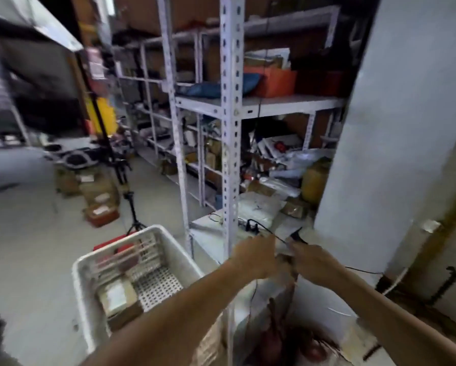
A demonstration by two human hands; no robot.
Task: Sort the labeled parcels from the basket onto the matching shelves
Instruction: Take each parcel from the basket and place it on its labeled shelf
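A white perforated basket (174, 249) stands on the floor at lower left, with a brown labeled parcel (120, 299) lying inside. Both my arms reach forward over the low shelf (208, 228) of the white metal rack (230, 128). My left hand (255, 256) and my right hand (314, 262) meet around a small blurred object (285, 261), fingers curled on it; it is too blurred to identify. A thin black cable (271, 233) runs just above the hands.
The rack's middle shelf carries an orange box (274, 81) and a blue bag (205, 89). Mixed parcels and a yellow bag (314, 178) crowd the shelf below. Cardboard boxes (97, 194) and a black tripod (131, 207) stand on the floor. A white pillar (395, 128) rises on the right.
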